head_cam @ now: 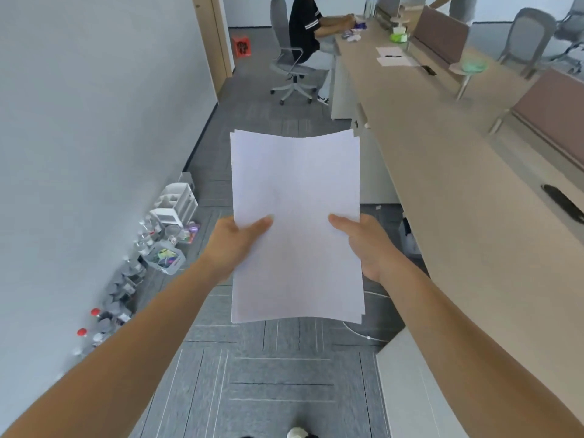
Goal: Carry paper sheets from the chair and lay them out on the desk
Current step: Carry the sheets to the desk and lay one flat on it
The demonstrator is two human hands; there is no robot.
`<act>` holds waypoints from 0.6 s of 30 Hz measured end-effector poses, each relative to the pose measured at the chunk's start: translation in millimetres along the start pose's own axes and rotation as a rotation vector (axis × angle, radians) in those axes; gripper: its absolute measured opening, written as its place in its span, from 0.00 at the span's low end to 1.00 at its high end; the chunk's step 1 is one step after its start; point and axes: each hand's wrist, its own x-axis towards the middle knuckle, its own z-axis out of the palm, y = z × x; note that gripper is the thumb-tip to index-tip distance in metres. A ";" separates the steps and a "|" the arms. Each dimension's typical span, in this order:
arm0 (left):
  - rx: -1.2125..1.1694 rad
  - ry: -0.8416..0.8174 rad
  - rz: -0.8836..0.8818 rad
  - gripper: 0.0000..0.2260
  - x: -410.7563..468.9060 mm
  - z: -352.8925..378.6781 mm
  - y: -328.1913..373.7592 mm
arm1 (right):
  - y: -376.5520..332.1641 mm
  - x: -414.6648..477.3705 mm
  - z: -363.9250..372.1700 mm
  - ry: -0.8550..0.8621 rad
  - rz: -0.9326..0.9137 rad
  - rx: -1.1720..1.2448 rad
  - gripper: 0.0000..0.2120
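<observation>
A small stack of white paper sheets (295, 191) hangs in the air in front of me, over the grey carpet. My left hand (235, 245) grips its left edge with the thumb on top. Gripping the right edge the same way is my right hand (368, 245). The long beige desk (467, 191) runs along my right side, from near to far. Two more white sheets (393, 56) lie far down the desk, one with a pen on it. The fingers under the stack are hidden.
A person sits on a grey office chair (289, 55) at the desk's far end. Bottles, boxes and a basket (164, 257) line the wall on the left. A white cabinet (407, 390) stands at my near right. More chairs (527, 39) stand behind the desk.
</observation>
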 end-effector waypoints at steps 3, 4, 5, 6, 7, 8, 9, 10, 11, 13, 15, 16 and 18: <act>-0.008 0.030 0.007 0.09 62.5 -19.1 9.4 | -23.0 59.3 22.7 0.001 -0.025 -0.022 0.09; -0.010 0.033 0.008 0.10 85.4 -24.1 12.3 | -29.9 79.4 30.3 0.008 -0.038 -0.030 0.08; -0.009 0.028 0.011 0.10 108.8 -28.5 15.2 | -36.2 99.7 37.5 0.021 -0.046 -0.041 0.08; -0.005 0.027 0.020 0.09 134.3 -33.4 17.8 | -42.0 121.5 44.2 0.034 -0.051 -0.051 0.09; 0.006 0.028 0.032 0.08 160.2 -37.8 20.8 | -48.4 142.6 50.2 0.048 -0.054 -0.061 0.10; 0.019 0.023 0.047 0.07 185.2 -40.7 24.7 | -55.3 162.6 55.5 0.061 -0.056 -0.073 0.09; 0.028 0.006 0.064 0.07 211.2 -43.0 28.5 | -63.5 182.5 60.3 0.078 -0.060 -0.081 0.09; 0.027 -0.020 0.086 0.07 237.2 -43.5 34.0 | -72.5 203.1 64.0 0.100 -0.065 -0.083 0.08; 0.024 -0.048 0.104 0.06 262.8 -42.7 41.0 | -82.5 223.7 66.7 0.126 -0.072 -0.078 0.07; 0.039 -0.087 0.127 0.06 312.4 -40.0 56.6 | -102.1 261.6 70.5 0.174 -0.084 -0.068 0.04; 0.063 -0.135 0.138 0.05 361.7 -34.5 72.9 | -118.7 299.1 70.3 0.224 -0.092 -0.055 0.04; 0.074 -0.159 0.142 0.04 384.1 -30.9 80.2 | -124.5 316.3 67.8 0.254 -0.089 -0.052 0.05; 0.091 -0.201 0.151 0.04 429.7 -18.3 94.1 | -136.2 352.3 59.3 0.314 -0.085 -0.025 0.04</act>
